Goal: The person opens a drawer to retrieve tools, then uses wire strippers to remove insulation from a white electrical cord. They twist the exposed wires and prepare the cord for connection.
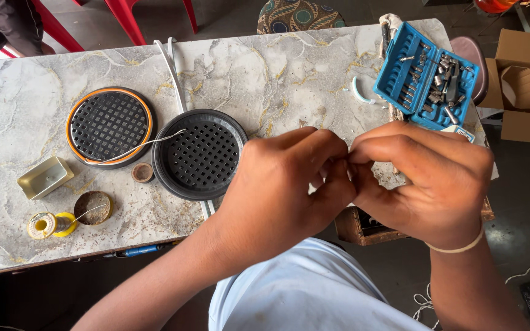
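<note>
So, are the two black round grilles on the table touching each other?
Touching. In the head view, the orange-rimmed grille and the plain black grille meet at their rims, with no table visible between them.

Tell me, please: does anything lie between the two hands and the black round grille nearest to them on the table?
Nothing visible does. The left hand and right hand meet fingertip to fingertip above the table's front edge, and the black round grille lies just beside the left hand. Only a thin wire crosses the grille's far side.

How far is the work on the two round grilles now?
Done: both black grilles, orange-rimmed and plain, lie loose on the marble table. In hand: left hand and right hand pinch something hidden. Left: solder spool and blue bit set lie untouched.
</note>
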